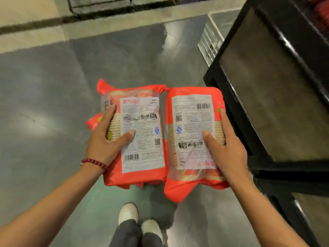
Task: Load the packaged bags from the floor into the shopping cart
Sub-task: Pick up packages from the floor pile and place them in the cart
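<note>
1. Hands: two. Left hand [106, 139] grips left red bag [140, 134]; right hand [226, 148] grips right red bag [192, 132].
2. Both bags held side by side, touching, above grey floor [44, 97].
3. A third red bag [93, 122] partly shows behind left hand.
4. Black cart [267, 82] at right.

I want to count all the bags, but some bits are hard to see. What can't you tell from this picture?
Head view only:
- A third red bag peeks out behind the left hand and left red bag; any more beneath are hidden.
- The small print on the right red bag, held by the right hand, is blurred.
- The black cart is cut off by the right edge; its contents are blurred.
</note>
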Demonstrator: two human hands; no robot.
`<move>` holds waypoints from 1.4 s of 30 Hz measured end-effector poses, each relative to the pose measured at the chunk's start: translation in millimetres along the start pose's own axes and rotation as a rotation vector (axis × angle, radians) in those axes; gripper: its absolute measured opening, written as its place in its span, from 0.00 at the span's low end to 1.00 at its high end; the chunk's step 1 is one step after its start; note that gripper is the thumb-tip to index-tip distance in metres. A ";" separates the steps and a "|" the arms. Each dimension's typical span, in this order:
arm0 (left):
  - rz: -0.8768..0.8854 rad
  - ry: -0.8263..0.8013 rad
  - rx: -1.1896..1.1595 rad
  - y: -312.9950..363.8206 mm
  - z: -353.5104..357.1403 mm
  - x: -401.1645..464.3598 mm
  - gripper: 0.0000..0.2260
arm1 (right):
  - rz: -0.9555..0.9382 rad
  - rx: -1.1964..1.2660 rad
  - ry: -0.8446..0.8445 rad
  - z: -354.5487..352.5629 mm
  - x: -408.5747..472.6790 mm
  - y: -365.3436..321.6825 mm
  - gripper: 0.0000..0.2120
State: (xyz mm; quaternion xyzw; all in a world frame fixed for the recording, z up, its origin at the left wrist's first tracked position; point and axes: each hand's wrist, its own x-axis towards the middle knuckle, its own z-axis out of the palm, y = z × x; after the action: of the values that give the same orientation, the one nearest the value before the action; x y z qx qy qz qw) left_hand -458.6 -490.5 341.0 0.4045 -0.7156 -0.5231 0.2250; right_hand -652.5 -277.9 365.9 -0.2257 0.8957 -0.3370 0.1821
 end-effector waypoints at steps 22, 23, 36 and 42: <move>-0.211 1.283 0.132 196.5 -498.3 -554.1 0.39 | -1.189 0.079 -0.738 64.4 -454.9 -525.6 0.33; -0.230 1.341 0.133 193.6 -507.4 -593.9 0.38 | -1.240 0.082 -0.784 73.9 -493.9 -533.7 0.33; -0.567 1.794 0.124 148.5 -546.1 -1044.7 0.41 | -1.499 -0.062 -1.178 154.1 -961.7 -491.8 0.34; -0.708 1.805 -0.054 129.8 -507.9 -1145.9 0.38 | -1.522 -0.232 -1.291 147.1 -1053.1 -429.0 0.34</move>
State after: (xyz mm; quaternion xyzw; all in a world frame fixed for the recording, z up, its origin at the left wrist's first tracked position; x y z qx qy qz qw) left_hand 530.2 171.1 756.4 0.8406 -0.0983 -0.0695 0.5281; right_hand 414.5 -87.4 739.6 -0.8942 0.2701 -0.0874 0.3461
